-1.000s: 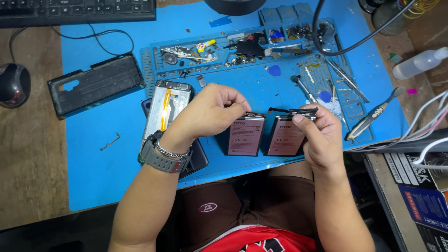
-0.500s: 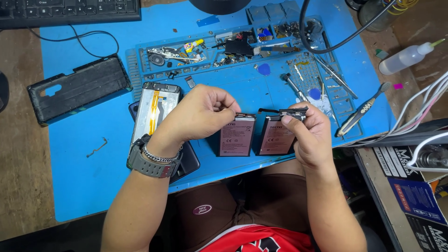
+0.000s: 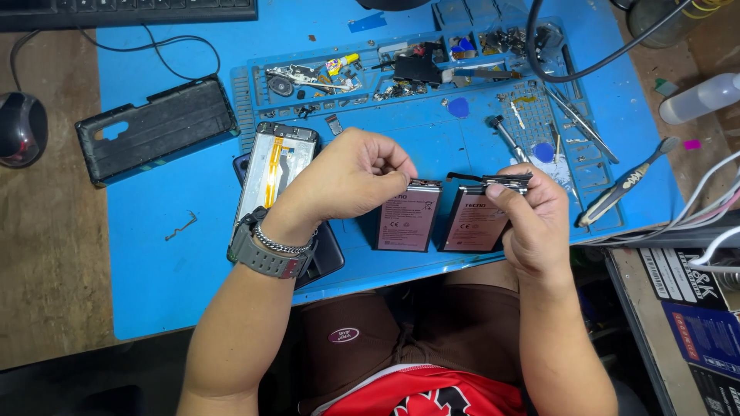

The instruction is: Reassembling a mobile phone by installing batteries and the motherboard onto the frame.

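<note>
Two flat dark phone batteries stand side by side on the blue work mat (image 3: pixel 169 262). My left hand (image 3: pixel 351 177) pinches the top edge of the left battery (image 3: pixel 407 217). My right hand (image 3: pixel 532 223) grips the top right corner of the right battery (image 3: pixel 472 222), thumb over its upper edge. An opened phone frame (image 3: pixel 276 168) with an orange ribbon cable lies just left of my left hand, over a dark phone body (image 3: pixel 327 250). My left wrist wears a grey watch and a metal bracelet.
A black phone case (image 3: pixel 158 127) lies at the mat's left. A parts tray (image 3: pixel 401 65) with screws, tweezers (image 3: pixel 574 115) and a screwdriver (image 3: pixel 505 135) runs along the back. A brush (image 3: pixel 628 181), bottle (image 3: pixel 701 96), cables, mouse (image 3: pixel 21 127) and keyboard (image 3: pixel 123 11) surround it.
Both hands keep hold of the two batteries in the same spot. The view has drifted slightly across the earlier frames; nothing was picked up or let go.
</note>
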